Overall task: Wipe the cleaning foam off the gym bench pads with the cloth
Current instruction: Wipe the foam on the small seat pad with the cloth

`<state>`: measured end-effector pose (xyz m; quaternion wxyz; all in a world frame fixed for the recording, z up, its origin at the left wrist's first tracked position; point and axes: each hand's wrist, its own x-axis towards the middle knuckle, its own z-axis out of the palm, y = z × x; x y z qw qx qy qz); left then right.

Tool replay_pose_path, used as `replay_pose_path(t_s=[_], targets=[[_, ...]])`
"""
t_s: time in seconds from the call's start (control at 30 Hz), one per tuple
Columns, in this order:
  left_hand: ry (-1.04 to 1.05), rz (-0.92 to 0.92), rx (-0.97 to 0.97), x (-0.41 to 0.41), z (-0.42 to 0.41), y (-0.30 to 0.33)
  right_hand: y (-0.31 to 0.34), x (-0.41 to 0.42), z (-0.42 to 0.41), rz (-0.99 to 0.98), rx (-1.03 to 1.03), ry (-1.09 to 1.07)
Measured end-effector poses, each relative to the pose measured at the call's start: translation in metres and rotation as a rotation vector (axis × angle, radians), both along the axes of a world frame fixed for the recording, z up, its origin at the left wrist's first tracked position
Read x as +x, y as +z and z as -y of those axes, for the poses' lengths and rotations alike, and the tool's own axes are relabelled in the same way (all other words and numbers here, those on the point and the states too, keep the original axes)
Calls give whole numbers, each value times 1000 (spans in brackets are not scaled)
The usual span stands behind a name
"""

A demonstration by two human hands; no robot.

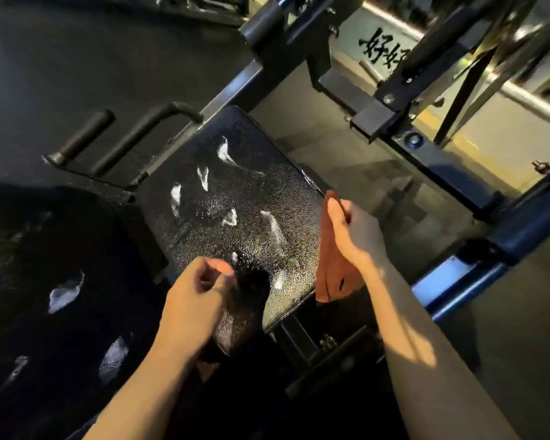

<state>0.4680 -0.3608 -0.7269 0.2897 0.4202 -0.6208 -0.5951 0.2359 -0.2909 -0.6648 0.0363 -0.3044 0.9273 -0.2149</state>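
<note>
From the head view, you are at the start of the wiping: foam (pixel 226 152) lies in white dabs across the seat pad (pixel 251 198), with fine spray beading over most of its surface, and more dabs sit on the darker back pad (pixel 64 281) at the left. Nothing looks wiped yet, as far as I can judge.

Your right hand (pixel 351 231) is raised just beyond the right edge of the seat pad, its fingers (pixel 334 214) pinching the top of the orange cloth (pixel 334 274), which hangs down loose and is not on the pad.

Your left hand (pixel 194 300) hovers over the near edge of the seat pad, fingers curled. A dark shape sits under it and a scrap of orange shows below the wrist, but I cannot tell whether it holds anything.

The next move calls for you to bring the cloth down flat onto the seat pad and sweep through the dabs, probably bunching or spreading the cloth first so that more of it meets the surface. The back pad would wait its turn.
</note>
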Motion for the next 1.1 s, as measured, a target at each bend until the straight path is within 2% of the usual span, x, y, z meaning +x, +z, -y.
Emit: replay_pose_path(t_s=[0.1,0.3,0.47,0.53,0.63,0.7,0.87,0.97,1.1], targets=[[39,-41,0,4,11,-3,-5,3,-1,-41,-37,-43],[183,-75,159,17,-3,-17,-13,25,-19,-34,-217,-109],[337,14,286,-6,1,-39,-30,34,-30,-188,-327,-16],[378,-8,392,-14,3,-45,-22,28,-26,-213,-259,69],[418,-88,570,-25,0,-64,0,9,0,-237,170,171],[424,-124,680,-33,3,-77,10,-2,27,-250,351,169],[401,-105,810,-45,18,-102,18,-24,104,-289,438,356],[418,-88,745,-47,19,-107,21,-31,131,-306,357,465],[439,-65,731,-50,17,-99,15,-41,137,-154,291,416]])
